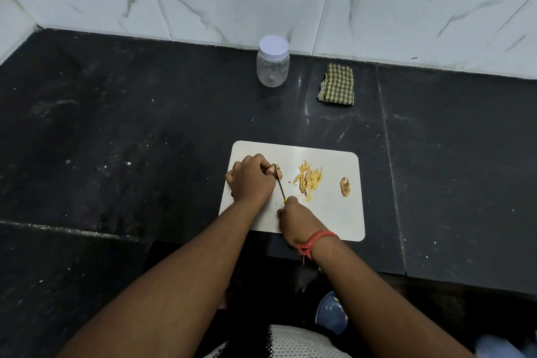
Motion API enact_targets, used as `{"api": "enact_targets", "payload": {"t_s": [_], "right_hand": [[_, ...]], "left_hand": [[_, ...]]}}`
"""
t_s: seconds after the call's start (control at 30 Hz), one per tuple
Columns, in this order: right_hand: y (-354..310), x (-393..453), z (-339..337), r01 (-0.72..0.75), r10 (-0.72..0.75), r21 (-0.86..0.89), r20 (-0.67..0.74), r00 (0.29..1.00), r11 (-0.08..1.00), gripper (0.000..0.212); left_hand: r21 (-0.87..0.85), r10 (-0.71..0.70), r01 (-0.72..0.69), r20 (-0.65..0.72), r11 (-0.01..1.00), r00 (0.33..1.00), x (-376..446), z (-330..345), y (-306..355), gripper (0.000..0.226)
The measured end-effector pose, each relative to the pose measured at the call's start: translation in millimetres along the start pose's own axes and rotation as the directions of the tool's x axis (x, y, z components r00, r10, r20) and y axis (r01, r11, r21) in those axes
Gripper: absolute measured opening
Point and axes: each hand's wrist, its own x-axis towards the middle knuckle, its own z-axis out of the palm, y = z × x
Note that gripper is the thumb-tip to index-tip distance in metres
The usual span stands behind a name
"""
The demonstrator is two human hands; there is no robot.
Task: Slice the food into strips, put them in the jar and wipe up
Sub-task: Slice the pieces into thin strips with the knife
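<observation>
On the white cutting board (325,212), the left hand (251,179) clenches its grip on the food piece (277,173) at nine o'clock to steady it, while the right hand (293,219) grasps the knife (281,187), keeping cut strips (308,179) centred, the closed jar (273,61) waiting at twelve o'clock.

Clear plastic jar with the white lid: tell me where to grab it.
Wrap a hand round the clear plastic jar at its round body below the white lid, coming from the front; it stands upright against the wall, the checked cloth lying apart to its right.

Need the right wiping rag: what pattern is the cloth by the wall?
Green-and-cream checks on the cloth, head view.
</observation>
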Motion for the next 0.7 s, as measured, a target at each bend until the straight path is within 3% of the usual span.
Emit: {"api": "enact_targets", "payload": {"t_s": [0.27, 0.33, 0.4, 0.5, 0.6, 0.7], "right_hand": [[21, -20, 2, -0.015, 0.015, 0.062, 0.0, 1.0, 0.998, 0.009], [26, -21, 2, -0.075, 0.067, 0.279, 0.04, 0.997, 0.957, 0.017], [29, -25, 2, -0.143, 0.097, 0.552, 0.111, 0.989, 0.822, 0.023], [30, -31, -3, -0.118, 0.068, 0.625, 0.104, 0.992, 0.771, 0.022], [31, -27, -9, -0.052, 0.038, 0.599, 0.036, 0.999, 0.799, 0.024], [31, -23, -13, -0.018, 0.03, 0.593, -0.009, 1.0, 0.805, 0.022]], "left_hand": [[-0.017, 0.016, -0.016, 0.03, 1.0, 0.999, 0, -3, -3, 0.01], [-0.027, 0.029, -0.028, 0.041, 0.999, 0.999, 1, -6, -4, 0.008], [-0.029, 0.037, -0.036, 0.04, 0.999, 0.999, 0, -7, -5, 0.006], [0.006, 0.063, -0.063, 0.013, 0.998, 0.998, -4, -7, -6, 0.008], [0.109, 0.208, -0.206, -0.002, 0.972, 0.978, -9, -5, -9, 0.026], [0.265, 0.404, -0.397, 0.033, 0.879, 0.914, -11, -3, -6, 0.034]]}}
